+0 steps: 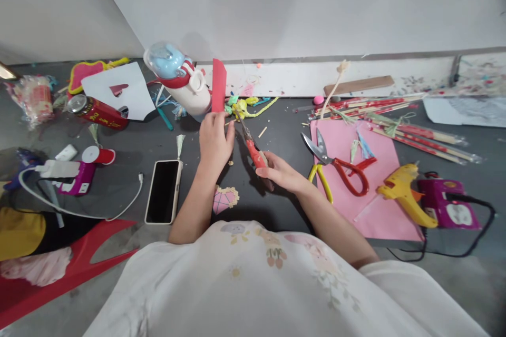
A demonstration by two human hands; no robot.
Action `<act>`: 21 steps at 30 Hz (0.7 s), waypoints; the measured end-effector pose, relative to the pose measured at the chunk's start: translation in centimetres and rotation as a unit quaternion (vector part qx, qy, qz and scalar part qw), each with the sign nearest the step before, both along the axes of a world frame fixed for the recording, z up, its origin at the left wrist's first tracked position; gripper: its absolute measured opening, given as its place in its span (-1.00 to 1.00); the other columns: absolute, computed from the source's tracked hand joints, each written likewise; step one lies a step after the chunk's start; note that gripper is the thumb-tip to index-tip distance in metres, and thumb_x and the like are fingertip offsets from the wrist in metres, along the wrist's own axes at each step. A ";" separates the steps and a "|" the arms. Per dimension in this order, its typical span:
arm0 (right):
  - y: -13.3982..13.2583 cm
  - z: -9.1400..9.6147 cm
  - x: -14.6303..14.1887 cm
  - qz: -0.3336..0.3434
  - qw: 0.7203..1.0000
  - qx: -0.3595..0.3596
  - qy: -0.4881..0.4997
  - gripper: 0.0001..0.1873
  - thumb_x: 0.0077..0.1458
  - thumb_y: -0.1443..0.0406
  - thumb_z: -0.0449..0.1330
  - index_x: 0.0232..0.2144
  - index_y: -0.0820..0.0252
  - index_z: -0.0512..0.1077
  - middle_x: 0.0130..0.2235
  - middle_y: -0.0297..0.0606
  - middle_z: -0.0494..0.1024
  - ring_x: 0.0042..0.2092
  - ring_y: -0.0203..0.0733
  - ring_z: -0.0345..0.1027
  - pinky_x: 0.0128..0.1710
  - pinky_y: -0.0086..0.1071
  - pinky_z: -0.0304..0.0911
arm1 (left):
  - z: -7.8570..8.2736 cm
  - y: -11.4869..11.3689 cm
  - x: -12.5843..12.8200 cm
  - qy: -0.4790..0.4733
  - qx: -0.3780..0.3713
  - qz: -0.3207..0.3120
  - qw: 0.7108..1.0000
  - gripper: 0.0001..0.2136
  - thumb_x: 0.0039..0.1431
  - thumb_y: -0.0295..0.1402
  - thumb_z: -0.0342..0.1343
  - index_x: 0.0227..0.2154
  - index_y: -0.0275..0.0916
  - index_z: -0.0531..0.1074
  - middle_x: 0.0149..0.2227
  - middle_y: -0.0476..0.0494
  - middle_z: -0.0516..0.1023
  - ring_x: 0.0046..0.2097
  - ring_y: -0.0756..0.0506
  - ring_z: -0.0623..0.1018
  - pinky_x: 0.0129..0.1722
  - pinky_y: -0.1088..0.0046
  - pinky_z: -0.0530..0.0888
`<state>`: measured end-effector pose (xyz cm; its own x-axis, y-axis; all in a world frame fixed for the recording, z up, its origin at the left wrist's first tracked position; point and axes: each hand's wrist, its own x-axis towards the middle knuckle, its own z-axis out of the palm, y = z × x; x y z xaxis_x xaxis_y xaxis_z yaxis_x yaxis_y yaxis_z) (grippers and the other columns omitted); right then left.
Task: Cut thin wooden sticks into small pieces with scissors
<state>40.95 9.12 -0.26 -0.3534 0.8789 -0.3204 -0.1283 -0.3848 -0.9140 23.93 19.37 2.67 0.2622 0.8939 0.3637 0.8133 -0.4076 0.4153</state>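
Observation:
My left hand (214, 142) is closed on a strip of red paper (219, 85) that stands upright above it, and a thin wooden stick pokes out beside its fingers. My right hand (279, 171) grips red-handled cutting pliers (253, 148), whose tip points up-left toward the stick near the left fingers. Both hands hover over the dark table (276, 131), in front of a white and red water bottle (179, 80). A small pink heart-shaped piece (224, 199) lies below my left wrist.
A phone (163, 191) lies left of my left arm. Red and yellow-handled scissors (336, 166) rest on pink paper (356, 179) to the right, with a yellow glue gun (403, 189), a purple box (446, 202) and several long sticks (395, 121). A red can (97, 111) and cables sit left.

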 end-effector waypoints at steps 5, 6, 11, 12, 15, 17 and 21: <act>0.4 0.3 -0.1 -0.072 0.997 0.016 0.018 -0.70 0.02 0.11 0.18 -0.41 0.15 0.17 -0.66 -0.51 0.30 -0.69 -0.41 0.12 -0.71 -0.50 -0.03 | 1.1 -1.8 1.4 -0.024 -0.069 -0.001 0.997 -0.64 0.29 -0.10 -0.14 -0.40 -0.24 0.41 -0.37 -0.15 0.48 -0.27 -0.07 0.47 -0.17 0.41 0.36; 0.5 0.3 0.0 -0.079 0.996 0.020 0.021 -0.71 0.02 0.11 0.16 -0.42 0.15 0.17 -0.65 -0.50 0.31 -0.69 -0.41 0.12 -0.71 -0.50 -0.03 | 1.3 -2.2 1.7 -0.022 -0.127 -0.013 0.992 -0.61 0.27 -0.05 -0.13 -0.45 -0.23 0.41 -0.44 -0.10 0.48 -0.35 -0.05 0.46 -0.23 0.42 0.36; 0.6 0.0 0.1 -0.082 0.995 0.049 0.043 -0.73 0.06 0.10 0.14 -0.40 0.18 0.22 -0.64 -0.49 0.31 -0.68 -0.42 0.12 -0.70 -0.52 -0.03 | 1.0 -3.1 2.6 -0.094 -0.326 -0.125 0.932 -0.52 0.25 0.06 -0.21 -0.32 -0.20 0.46 -0.36 -0.06 0.56 -0.31 -0.05 0.50 -0.27 0.43 0.36; 0.6 -0.1 0.1 -0.081 0.994 0.052 0.046 -0.73 0.06 0.11 0.14 -0.39 0.18 0.23 -0.64 -0.49 0.31 -0.68 -0.42 0.13 -0.70 -0.52 -0.03 | 0.7 -3.0 2.6 -0.110 -0.347 -0.144 0.920 -0.52 0.25 0.06 -0.22 -0.30 -0.20 0.45 -0.33 -0.07 0.56 -0.28 -0.05 0.51 -0.25 0.42 0.37; 0.5 -0.2 -0.1 -0.086 0.994 0.049 0.053 -0.73 0.06 0.10 0.14 -0.37 0.19 0.25 -0.63 -0.49 0.30 -0.67 -0.42 0.14 -0.70 -0.52 -0.01 | -0.1 -2.7 2.7 -0.137 -0.399 -0.181 0.889 -0.55 0.19 0.07 -0.09 -0.28 -0.23 0.44 -0.28 -0.10 0.55 -0.24 -0.07 0.50 -0.22 0.40 0.39; 0.5 -0.1 -0.3 -0.085 0.994 0.048 0.054 -0.73 0.05 0.11 0.14 -0.35 0.20 0.26 -0.63 -0.50 0.30 -0.67 -0.42 0.13 -0.70 -0.52 0.00 | -0.5 -2.6 2.8 -0.170 -0.448 -0.199 0.855 -0.57 0.12 0.05 0.03 -0.24 -0.27 0.43 -0.24 -0.13 0.53 -0.19 -0.09 0.50 -0.17 0.38 0.40; 0.5 0.1 -0.4 -0.085 0.994 0.037 0.058 -0.69 0.02 0.13 0.18 -0.29 0.19 0.23 -0.62 -0.51 0.32 -0.67 -0.41 0.15 -0.71 -0.51 0.04 | -0.4 -2.6 3.3 -0.304 -0.548 -0.190 0.756 -0.51 -0.02 -0.03 0.22 -0.16 -0.32 0.37 -0.22 -0.16 0.50 -0.14 -0.09 0.51 -0.10 0.35 0.41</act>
